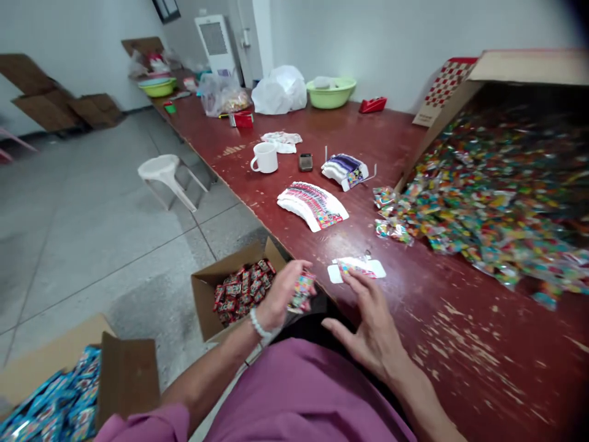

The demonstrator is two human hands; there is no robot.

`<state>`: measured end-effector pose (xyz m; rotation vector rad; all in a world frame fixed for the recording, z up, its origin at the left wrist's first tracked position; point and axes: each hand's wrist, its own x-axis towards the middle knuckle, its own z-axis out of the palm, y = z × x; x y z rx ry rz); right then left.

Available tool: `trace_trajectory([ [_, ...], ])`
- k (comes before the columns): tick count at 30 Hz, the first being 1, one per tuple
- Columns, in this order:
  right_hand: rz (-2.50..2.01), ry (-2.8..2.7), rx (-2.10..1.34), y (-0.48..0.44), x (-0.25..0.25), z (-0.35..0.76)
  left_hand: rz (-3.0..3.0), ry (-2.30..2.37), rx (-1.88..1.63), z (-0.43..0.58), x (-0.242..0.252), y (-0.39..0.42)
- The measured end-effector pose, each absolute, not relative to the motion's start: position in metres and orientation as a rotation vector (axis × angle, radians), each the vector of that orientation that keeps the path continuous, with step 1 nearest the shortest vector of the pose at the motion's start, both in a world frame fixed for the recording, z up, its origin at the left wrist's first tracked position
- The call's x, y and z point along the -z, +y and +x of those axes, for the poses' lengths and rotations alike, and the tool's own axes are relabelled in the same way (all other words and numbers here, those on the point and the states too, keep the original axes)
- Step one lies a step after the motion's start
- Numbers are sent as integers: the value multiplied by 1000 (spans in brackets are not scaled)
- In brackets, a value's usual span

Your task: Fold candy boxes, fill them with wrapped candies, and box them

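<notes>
My left hand (280,294), with a beaded bracelet at the wrist, is closed around a small colourful printed packet (302,291) beside the table's front edge. Whether this is a box or a pouch I cannot tell. My right hand (370,322) is open, its thumb well apart from the fingers. Its fingertips are at the near edge of a flat, white printed carton (377,268) lying on the table. Beyond that carton, a fanned stack of similar flat cartons (313,205) lies on the red tabletop. Below my left hand stands a cardboard box (202,307) with small red-and-brown packets (243,288).
Clear candy bags (497,209) spill from a large tipped carton (534,66) at right. A white mug (265,158), a small dark device (305,162) and purple cartons (343,167) in a wire holder stand farther back. Blue packets (69,399) fill a floor box. A white stool (165,172) stands left.
</notes>
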<state>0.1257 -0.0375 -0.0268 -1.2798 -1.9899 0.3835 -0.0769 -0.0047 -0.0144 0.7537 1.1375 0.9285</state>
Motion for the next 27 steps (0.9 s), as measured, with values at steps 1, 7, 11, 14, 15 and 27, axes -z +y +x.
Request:
trace_trajectory([
  [1,-1307,-1934,-350,-32,28,132,888,1293,-988,-102,11,-2],
  [7,-1549,-1707,-218,6,53,178,1467,1946,-899,-177,9,12],
  [11,-1711,-1763,-103,28,68,183,1935,1618,-821,-103,10,28],
  [14,-1777,-1776,-55,33,73,179,2235,1445,-566,-39,11,47],
  [15,-1776,-1771,-53,32,74,178,2267,1466,-455,-24,12,54],
  [27,-1634,-1526,-218,26,74,174,1954,1424,-393,-3,13,88],
])
